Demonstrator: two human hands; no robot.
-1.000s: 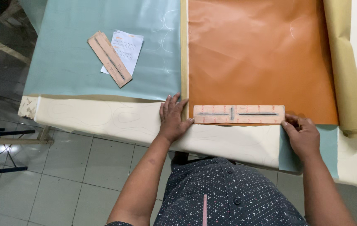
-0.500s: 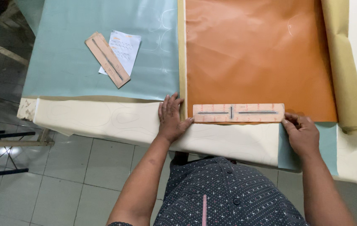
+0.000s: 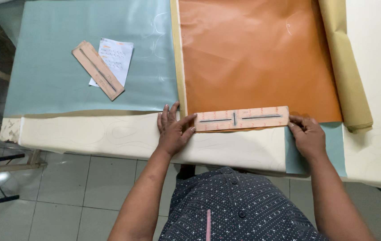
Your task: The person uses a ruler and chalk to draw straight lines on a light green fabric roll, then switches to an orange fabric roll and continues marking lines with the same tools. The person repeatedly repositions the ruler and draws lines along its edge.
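A long pink template (image 3: 242, 118) lies flat near the front edge of the worktop (image 3: 110, 134), along the lower edge of the orange sheet (image 3: 253, 58). The left hand (image 3: 173, 131) presses its left end, fingers spread and released. The right hand (image 3: 307, 136) steadies its right end with flat fingertips, not clenched. A second template (image 3: 97, 69) rests on a paper slip (image 3: 114, 58) towards the back left corner.

both forearms reach forward from the body, bare to the elbows. the left hand (image 3: 172, 130) lies palm down with fingers spread flat. the right hand (image 3: 307, 136) rests palm down, fingers extended and pressed together.
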